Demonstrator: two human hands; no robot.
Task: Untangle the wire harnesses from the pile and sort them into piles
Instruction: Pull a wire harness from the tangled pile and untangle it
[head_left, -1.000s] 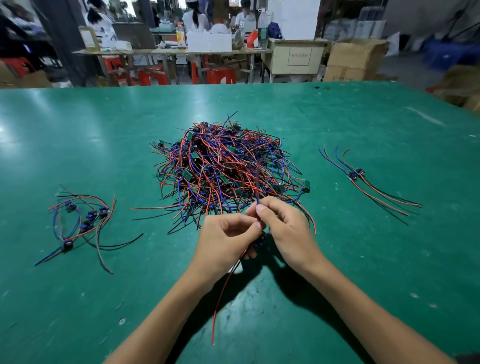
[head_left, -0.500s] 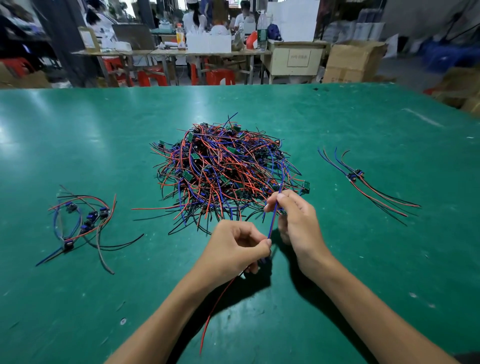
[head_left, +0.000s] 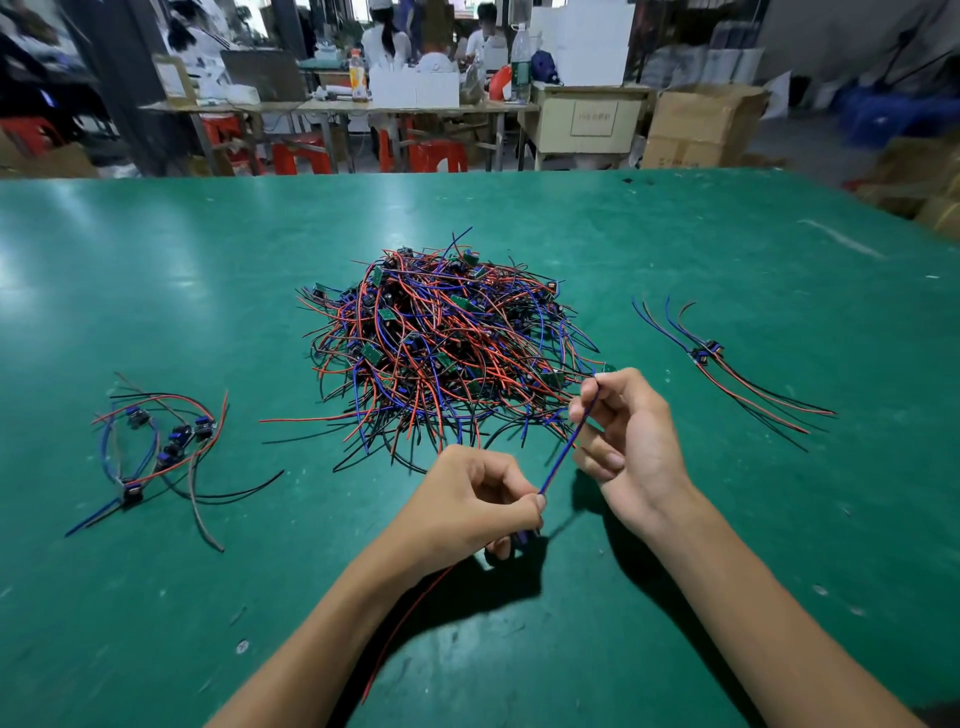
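Left pile (head_left: 156, 447): a few wires with dark plugs, lying loose on my green table (head_left: 727, 260).
Big pile (head_left: 447, 343): red, blue and black wires all mixed up, in the middle of the table.
Left hand (head_left: 467, 512): my fingers are curled and pinch the low end of a blue wire (head_left: 566, 447) (a red wire (head_left: 410, 618) hangs down from this hand too).
Right hand (head_left: 631, 441): my thumb and finger pinch the top of the blue wire, just by the big pile.
Right pile (head_left: 727, 374): a few wires lying side by side, well apart from the big pile.
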